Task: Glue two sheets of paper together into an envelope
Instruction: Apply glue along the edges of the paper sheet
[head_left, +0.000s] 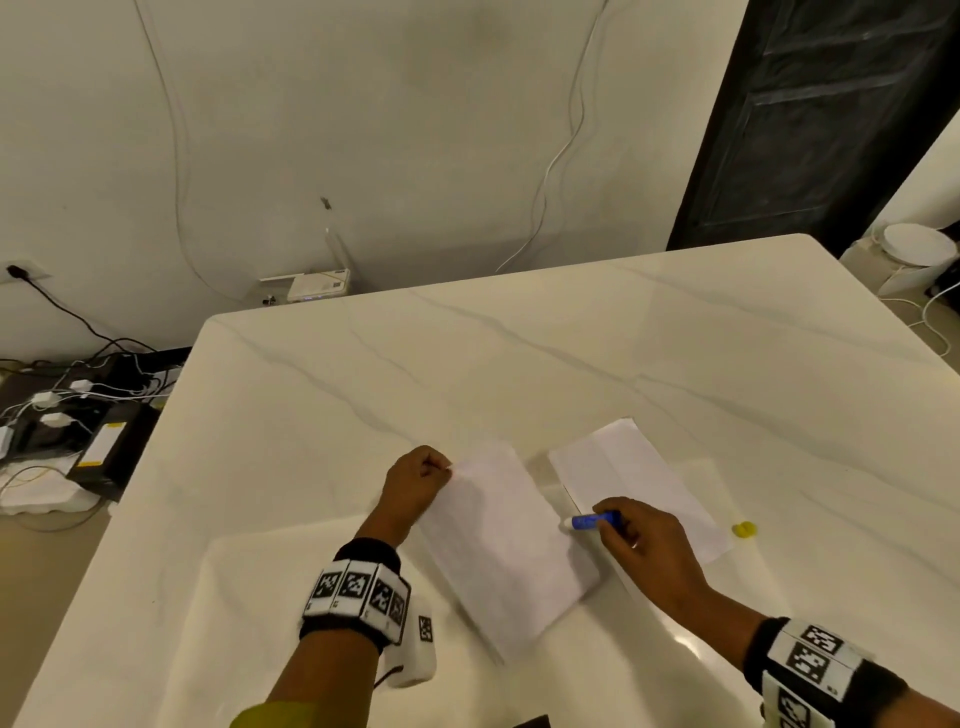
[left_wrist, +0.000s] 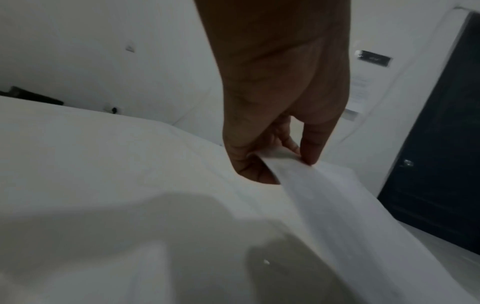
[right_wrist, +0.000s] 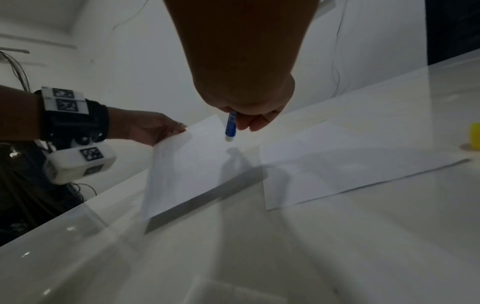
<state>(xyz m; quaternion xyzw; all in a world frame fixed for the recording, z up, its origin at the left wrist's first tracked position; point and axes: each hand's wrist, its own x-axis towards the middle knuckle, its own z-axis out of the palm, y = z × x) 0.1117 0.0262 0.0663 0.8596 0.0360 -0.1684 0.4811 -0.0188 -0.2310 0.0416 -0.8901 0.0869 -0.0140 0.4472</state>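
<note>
While the left hand (head_left: 415, 480) pinches a lifted sheet (head_left: 506, 540) at centre frame, right hand (head_left: 644, 540) clamped on a blue glue stick (head_left: 595, 520), second sheet (head_left: 639, 483) flat on the counter (head_left: 363, 389) to the right, yellow cap (head_left: 744, 529) beside it.

No text, brand or number can be read anywhere. The wristbands (head_left: 358, 592) carry only black-and-white square marker codes. The blue glue stick (head_left: 595, 520) bears print too blurred to read, and a wall label (left_wrist: 359, 90) in the left wrist view is equally illegible.
</note>
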